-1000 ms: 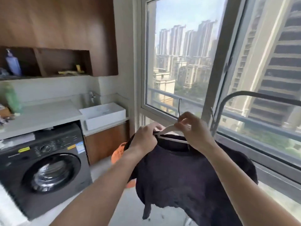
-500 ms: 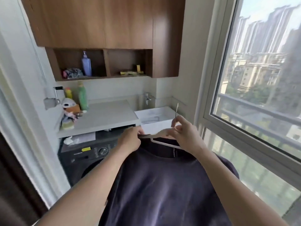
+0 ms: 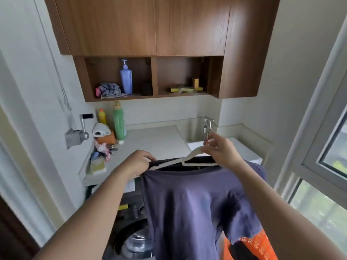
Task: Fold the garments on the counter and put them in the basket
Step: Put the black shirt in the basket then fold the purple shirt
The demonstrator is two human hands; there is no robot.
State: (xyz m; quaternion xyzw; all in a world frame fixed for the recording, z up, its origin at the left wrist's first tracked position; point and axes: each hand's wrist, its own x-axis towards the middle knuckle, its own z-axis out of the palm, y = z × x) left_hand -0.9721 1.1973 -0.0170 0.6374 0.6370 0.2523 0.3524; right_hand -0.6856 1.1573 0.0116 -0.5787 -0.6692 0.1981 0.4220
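Hands were up in front of the counter (image 3: 155, 141), both busy with one navy T-shirt (image 3: 195, 207) on a white hanger (image 3: 189, 156). Left hand (image 3: 138, 163) was pinched tight on the shirt's left shoulder, right at the hanger's tip. Right hand (image 3: 222, 151) was closed around the hanger's neck, just below the metal hook (image 3: 207, 131), holding it up. The shirt hung down over the dark washing machine (image 3: 131, 239), clear of the worktop. An orange basket (image 3: 261, 244) peeked out low on the right, partly behind the hem. Green detergent bottle (image 3: 118, 121) stood at the back left, sink (image 3: 244, 149) beyond the right hand.
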